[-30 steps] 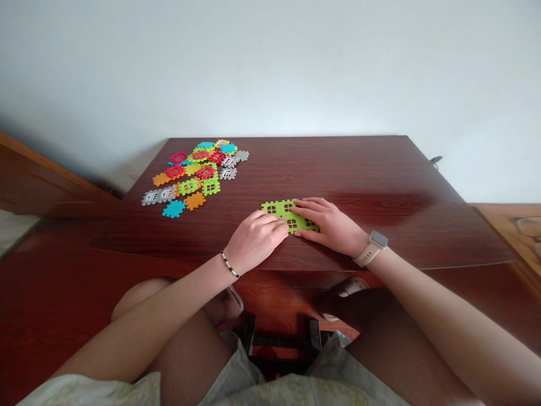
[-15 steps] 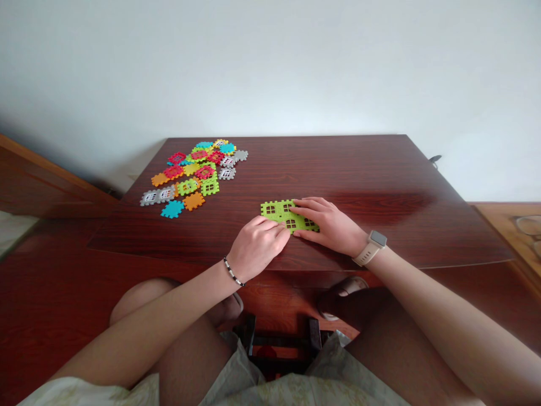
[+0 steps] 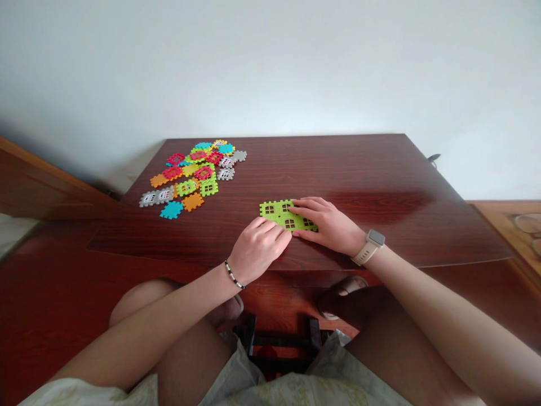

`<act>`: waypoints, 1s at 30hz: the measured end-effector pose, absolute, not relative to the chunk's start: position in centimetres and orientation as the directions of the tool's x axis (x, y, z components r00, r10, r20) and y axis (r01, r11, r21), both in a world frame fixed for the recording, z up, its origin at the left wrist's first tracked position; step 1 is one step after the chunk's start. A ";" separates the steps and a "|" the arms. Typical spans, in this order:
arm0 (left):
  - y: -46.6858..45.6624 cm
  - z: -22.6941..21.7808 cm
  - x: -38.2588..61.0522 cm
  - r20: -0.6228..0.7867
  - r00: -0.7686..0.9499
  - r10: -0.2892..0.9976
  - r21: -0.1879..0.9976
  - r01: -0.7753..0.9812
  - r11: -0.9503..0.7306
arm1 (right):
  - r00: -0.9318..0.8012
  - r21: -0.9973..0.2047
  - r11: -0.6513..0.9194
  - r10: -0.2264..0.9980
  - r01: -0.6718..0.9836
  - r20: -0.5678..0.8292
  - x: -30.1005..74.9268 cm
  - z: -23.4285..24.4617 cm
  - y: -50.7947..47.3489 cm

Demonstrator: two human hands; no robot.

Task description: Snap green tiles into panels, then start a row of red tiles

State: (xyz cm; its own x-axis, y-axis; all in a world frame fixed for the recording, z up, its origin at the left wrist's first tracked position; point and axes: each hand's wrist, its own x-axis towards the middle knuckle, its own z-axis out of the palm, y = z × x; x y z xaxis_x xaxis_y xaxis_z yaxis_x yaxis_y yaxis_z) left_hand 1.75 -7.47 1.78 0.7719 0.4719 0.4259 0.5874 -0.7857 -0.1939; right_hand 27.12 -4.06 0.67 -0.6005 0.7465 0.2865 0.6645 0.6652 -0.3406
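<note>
Flat on the dark wooden table (image 3: 359,163) lies a joined piece of lime-green plastic waffle tiles (image 3: 282,216) with small square window holes. My right hand (image 3: 325,220) lies over its right part, with the fingers on top and the thumb along the lower edge. My left hand (image 3: 258,246) grips its lower-left edge from the near side, and the fingertips hide part of the piece. To the left, a loose heap of multicoloured waffle tiles (image 3: 188,179) lies apart from both hands.
A wooden surface (image 3: 494,225) with eyeglasses (image 3: 528,224) lies beyond the table's right edge. A dark stool (image 3: 281,341) and a sandal (image 3: 344,290) show below the table's near edge. My knees are under my forearms. A white wall stands behind.
My left hand has shifted slightly right and now sits closer against the green tiles. The right hand stays in place on them, and the whole view has drifted slightly.
</note>
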 end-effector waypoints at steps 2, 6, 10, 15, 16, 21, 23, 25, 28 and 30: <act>-7.4 1.8 1.8 0.418 0.780 0.466 -0.201 0.580 -0.789 | -0.599 -0.346 0.664 0.748 0.663 0.287 27.1 0.7 -4.1; -7.6 2.1 1.8 0.381 0.797 0.469 -0.206 0.568 -0.797 | -0.598 -0.345 0.662 0.749 0.665 0.286 27.0 0.7 -4.0; -7.8 2.4 1.7 0.366 0.800 0.475 -0.188 0.563 -0.805 | -0.594 -0.348 0.660 0.751 0.666 0.289 26.9 0.7 -4.0; -7.1 2.1 1.2 0.408 0.775 0.483 -0.109 0.566 -0.817 | -0.597 -0.343 0.666 0.746 0.662 0.296 26.9 0.6 -4.1; -6.8 2.0 1.0 0.423 0.766 0.484 -0.081 0.564 -0.822 | -0.598 -0.341 0.668 0.744 0.662 0.298 26.9 0.6 -4.1; -5.3 1.8 0.2 0.473 0.725 0.500 0.020 0.558 -0.829 | -0.598 -0.324 0.669 0.743 0.669 0.300 26.9 0.5 -4.1; -4.7 1.9 -0.2 0.482 0.707 0.517 0.038 0.573 -0.819 | -0.600 -0.316 0.671 0.742 0.671 0.299 26.8 0.4 -4.2; -4.1 2.2 -0.6 0.482 0.677 0.557 0.054 0.611 -0.789 | -0.602 -0.314 0.673 0.740 0.670 0.301 26.8 0.4 -4.2; -2.9 3.0 -1.7 0.457 0.581 0.674 0.069 0.732 -0.678 | -0.600 -0.316 0.671 0.741 0.670 0.301 26.9 0.3 -4.3; -2.0 3.5 -2.7 0.438 0.452 0.777 0.098 0.835 -0.541 | -0.598 -0.315 0.668 0.744 0.674 0.298 26.9 0.3 -4.4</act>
State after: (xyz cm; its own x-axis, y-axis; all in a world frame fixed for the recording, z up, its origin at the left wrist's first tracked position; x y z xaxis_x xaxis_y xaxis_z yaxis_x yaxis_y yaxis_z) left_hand -2.71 -2.01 3.49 0.4523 0.7769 0.4380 0.8351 -0.5414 0.0980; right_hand 26.92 -4.35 0.25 -0.5984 0.7438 0.2978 0.6738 0.6683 -0.3152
